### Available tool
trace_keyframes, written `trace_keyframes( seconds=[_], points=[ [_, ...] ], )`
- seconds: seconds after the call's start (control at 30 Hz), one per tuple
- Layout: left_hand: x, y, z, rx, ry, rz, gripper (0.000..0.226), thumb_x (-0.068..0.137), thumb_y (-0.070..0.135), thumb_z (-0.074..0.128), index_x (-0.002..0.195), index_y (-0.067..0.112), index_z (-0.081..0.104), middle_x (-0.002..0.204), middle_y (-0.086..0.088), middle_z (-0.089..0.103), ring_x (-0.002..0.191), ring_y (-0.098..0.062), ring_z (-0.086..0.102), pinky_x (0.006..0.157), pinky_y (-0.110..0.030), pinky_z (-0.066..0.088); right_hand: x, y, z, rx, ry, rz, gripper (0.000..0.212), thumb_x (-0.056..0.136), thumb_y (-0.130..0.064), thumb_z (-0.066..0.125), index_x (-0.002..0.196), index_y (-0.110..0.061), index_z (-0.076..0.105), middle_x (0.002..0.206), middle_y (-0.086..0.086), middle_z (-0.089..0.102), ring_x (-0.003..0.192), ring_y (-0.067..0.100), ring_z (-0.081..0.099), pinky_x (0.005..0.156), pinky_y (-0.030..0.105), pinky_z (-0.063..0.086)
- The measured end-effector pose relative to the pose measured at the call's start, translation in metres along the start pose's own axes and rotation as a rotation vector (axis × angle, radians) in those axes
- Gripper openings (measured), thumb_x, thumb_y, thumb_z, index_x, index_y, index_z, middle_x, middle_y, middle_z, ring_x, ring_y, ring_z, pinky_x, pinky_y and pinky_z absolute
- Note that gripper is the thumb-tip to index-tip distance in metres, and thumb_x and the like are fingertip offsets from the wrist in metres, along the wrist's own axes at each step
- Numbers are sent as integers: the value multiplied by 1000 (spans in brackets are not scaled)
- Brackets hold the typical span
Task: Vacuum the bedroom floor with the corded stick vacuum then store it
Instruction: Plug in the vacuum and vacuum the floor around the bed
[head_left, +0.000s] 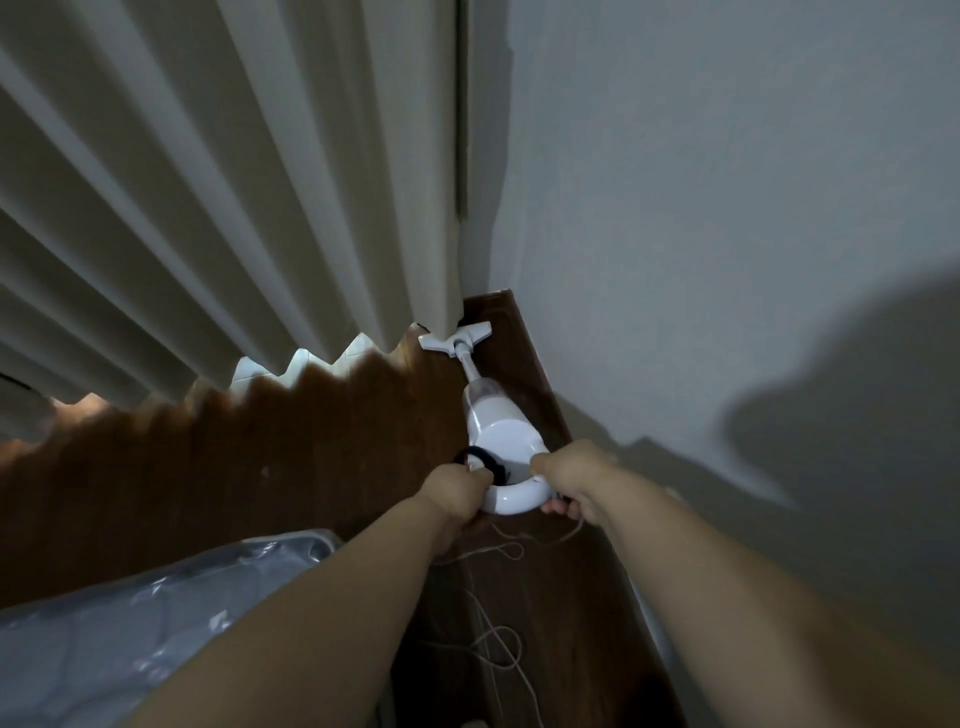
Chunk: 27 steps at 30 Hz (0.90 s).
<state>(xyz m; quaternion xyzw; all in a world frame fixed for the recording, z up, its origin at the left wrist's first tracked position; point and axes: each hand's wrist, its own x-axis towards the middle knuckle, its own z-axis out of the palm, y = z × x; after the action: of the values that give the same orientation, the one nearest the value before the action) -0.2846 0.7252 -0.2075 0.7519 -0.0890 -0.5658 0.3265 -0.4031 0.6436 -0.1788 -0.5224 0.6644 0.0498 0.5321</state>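
Observation:
The white corded stick vacuum (498, 431) stands upright in the corner, its floor head (454, 339) on the dark wooden floor (311, 441) at the foot of the curtain. My left hand (457, 493) grips the left side of the white loop handle (511, 501), beside a dark strap (485, 457). My right hand (571, 480) grips the handle's right side, with the thin pale cord (498, 644) running from under it. The cord lies in loose loops on the floor below the handle.
Pleated cream curtains (234, 208) hang on the left, light showing under their hem. A plain grey wall (727, 234) with a pale skirting closes the right side. A mattress wrapped in plastic (130, 623) fills the lower left, leaving a narrow strip of floor.

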Motion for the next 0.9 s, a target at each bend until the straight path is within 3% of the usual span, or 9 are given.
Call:
trace_keyframes(
  seconds=[0.07, 0.13, 0.2, 0.37, 0.5, 0.63, 0.73, 0.9],
  points=[
    [6, -2, -8, -8, 2, -3, 38, 98, 20, 50, 130, 0, 52, 121, -20, 60, 115, -35, 57, 103, -47, 45, 3, -4, 8, -8, -13, 14, 33, 92, -21, 51, 118, 0, 55, 92, 17, 58, 44, 15, 46, 29, 8, 27],
    [5, -7, -11, -30, -23, -19, 33, 97, 20, 51, 126, 4, 53, 106, -14, 62, 106, -31, 60, 98, -45, 49, -1, 0, 12, -18, -22, 36, 34, 92, -22, 51, 118, -1, 56, 89, 16, 59, 44, 15, 46, 29, 8, 27],
    [-5, -14, -10, -67, -58, -63, 24, 96, 19, 51, 118, 10, 53, 93, -9, 61, 90, -26, 62, 81, -39, 56, -12, 9, 13, -19, -41, 62, 33, 93, -23, 52, 117, -1, 56, 82, 14, 58, 44, 14, 46, 29, 8, 27],
    [-49, -38, 3, -39, -123, -91, 24, 96, 19, 52, 118, 10, 51, 90, -9, 60, 77, -20, 60, 52, -27, 51, -60, 45, 2, -7, -67, 76, 28, 92, -26, 53, 108, -3, 58, 71, 10, 57, 39, 11, 46, 29, 9, 27],
    [-98, -61, 25, -33, -167, -66, 25, 94, 19, 53, 119, 13, 50, 95, -9, 60, 80, -20, 60, 57, -27, 51, -104, 84, -16, 30, -45, 76, 24, 92, -22, 53, 104, -3, 57, 71, 11, 57, 28, 8, 45, 30, 9, 28],
    [-156, -96, 58, -33, -224, -55, 23, 94, 20, 55, 115, 12, 49, 98, -14, 60, 64, -18, 58, 47, -23, 49, -151, 138, -39, 82, -39, 60, 20, 93, -21, 53, 95, -2, 58, 63, 12, 56, 20, 6, 40, 29, 10, 26],
    [-212, -133, 90, -57, -261, -23, 17, 94, 21, 57, 106, 10, 52, 87, -13, 61, 53, -15, 56, 42, -21, 45, -191, 196, -56, 125, -26, 32, 17, 90, -18, 53, 82, -4, 57, 55, 12, 53, 24, 8, 38, 32, 11, 24],
    [-295, -192, 135, -39, -257, 39, 29, 90, 24, 61, 113, 6, 58, 80, -11, 58, 53, -14, 53, 42, -19, 43, -261, 280, -84, 207, -10, -27, 19, 88, -20, 59, 94, -3, 61, 54, 11, 51, 27, 8, 37, 33, 13, 23]
  ],
)
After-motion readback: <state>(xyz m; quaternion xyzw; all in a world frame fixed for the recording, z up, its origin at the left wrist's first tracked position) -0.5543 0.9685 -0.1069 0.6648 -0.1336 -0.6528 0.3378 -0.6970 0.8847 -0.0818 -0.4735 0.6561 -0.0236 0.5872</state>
